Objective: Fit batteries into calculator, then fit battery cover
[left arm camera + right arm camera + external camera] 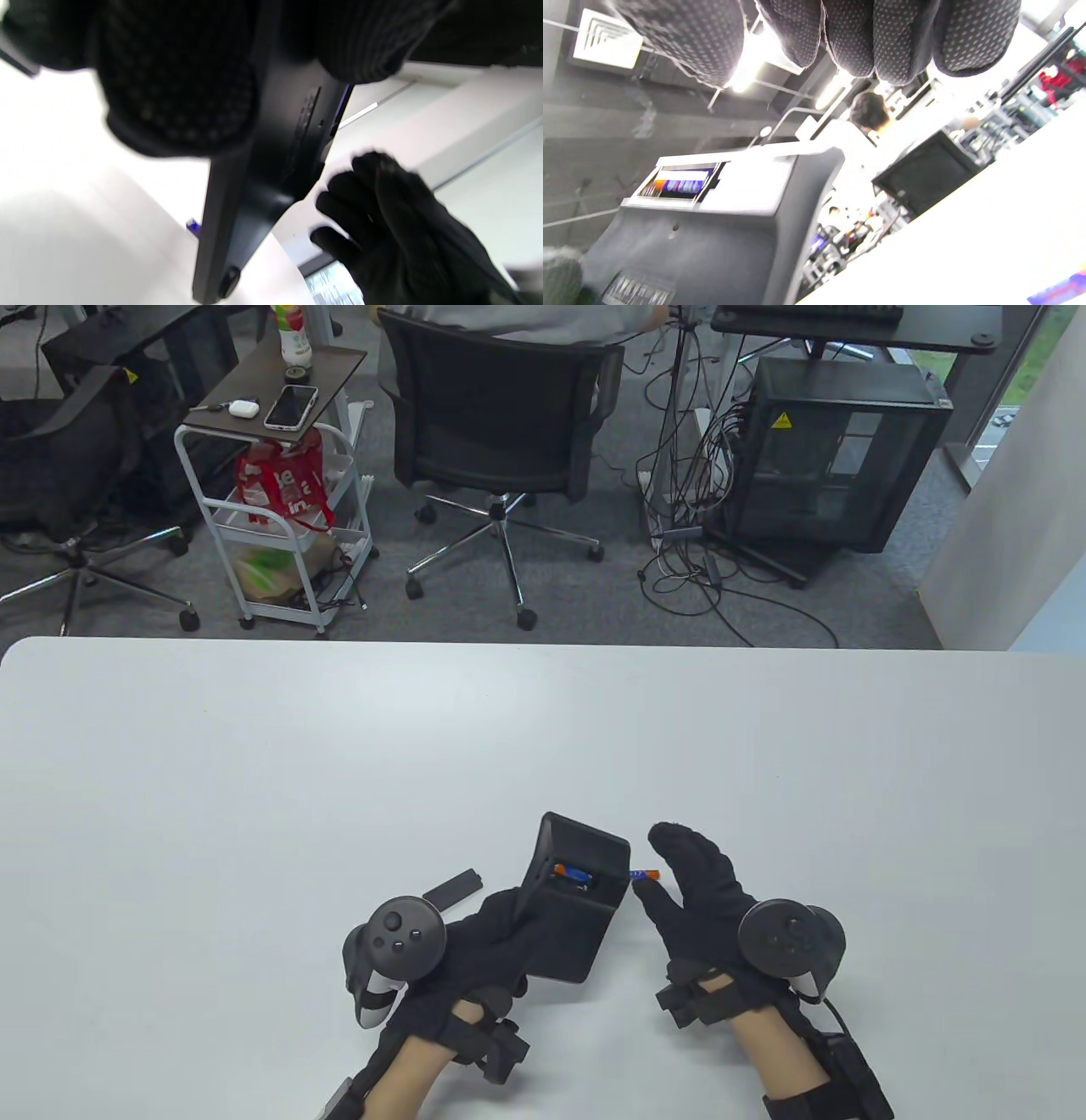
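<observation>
Halfway there: calculator (pixel 575 903) tilted in left hand (pixel 484 937) near bench's front edge, one battery (pixel 571 872) seated; second battery (pixel 645 875) apparently beside spread, empty right hand (pixel 700 891); battery cover (pixel 454 888) unfitted.

Near the tabletop's (pixel 254 780) front edge the calculator (pixel 573 912) stands tilted, one battery (pixel 573 872) in its compartment. The cover (pixel 454 888) lies to its left, another battery (pixel 645 875) just right.
</observation>
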{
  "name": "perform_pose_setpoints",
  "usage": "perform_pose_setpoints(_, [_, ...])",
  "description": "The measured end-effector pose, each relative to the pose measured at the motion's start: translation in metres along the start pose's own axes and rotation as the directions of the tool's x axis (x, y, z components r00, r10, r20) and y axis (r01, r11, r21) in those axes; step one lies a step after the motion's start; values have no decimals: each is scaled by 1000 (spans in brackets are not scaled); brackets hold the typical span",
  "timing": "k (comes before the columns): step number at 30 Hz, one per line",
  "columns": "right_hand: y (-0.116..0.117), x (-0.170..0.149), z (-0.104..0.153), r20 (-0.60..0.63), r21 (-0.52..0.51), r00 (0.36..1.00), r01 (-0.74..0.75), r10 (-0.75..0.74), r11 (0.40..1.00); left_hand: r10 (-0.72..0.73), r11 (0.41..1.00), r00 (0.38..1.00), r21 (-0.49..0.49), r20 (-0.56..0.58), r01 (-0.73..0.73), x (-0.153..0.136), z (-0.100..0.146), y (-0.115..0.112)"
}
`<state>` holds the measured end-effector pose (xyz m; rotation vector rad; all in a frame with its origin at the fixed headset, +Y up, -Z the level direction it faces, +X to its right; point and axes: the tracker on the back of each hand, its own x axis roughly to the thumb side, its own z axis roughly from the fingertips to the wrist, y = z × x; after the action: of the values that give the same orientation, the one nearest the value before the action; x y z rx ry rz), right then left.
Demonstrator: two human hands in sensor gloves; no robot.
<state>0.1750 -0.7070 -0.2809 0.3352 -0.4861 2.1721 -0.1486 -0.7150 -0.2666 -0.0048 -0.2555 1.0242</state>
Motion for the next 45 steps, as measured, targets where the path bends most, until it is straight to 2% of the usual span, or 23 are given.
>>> perform_pose_setpoints(4, [-7,-14,-4,-48,-18,999,13,-14,1000,6,998,999,57,-39,-4,-9,-2,12])
perform_pose_setpoints(8, [-6,-26,-7,-72,-2,995,-70,70,998,21,991,997,132,-76,-11,-19,-2,20])
perform_pose_setpoints(15, [15,-33,-13,-36,138,952,-298,305,945,81,982,991,180,-102,-61,-29,-2,31])
perform_pose_setpoints(23, [47,-37,-34,43,385,834,-521,550,762,132,971,983,218,-130,-101,-38,-2,38])
perform_pose_setpoints(25, [55,-37,-37,71,410,813,-552,579,726,129,972,983,213,-130,-99,-39,-3,37])
perform_pose_setpoints(32, [81,-38,-44,141,464,725,-650,675,602,118,974,985,206,-127,-90,-38,-4,36])
perform_pose_setpoints(38, [94,-42,-45,161,474,693,-679,703,561,124,974,984,207,-126,-96,-38,-3,37])
perform_pose_setpoints(45, [104,-36,-43,227,463,630,-741,743,487,127,975,984,197,-125,-101,-38,-3,36])
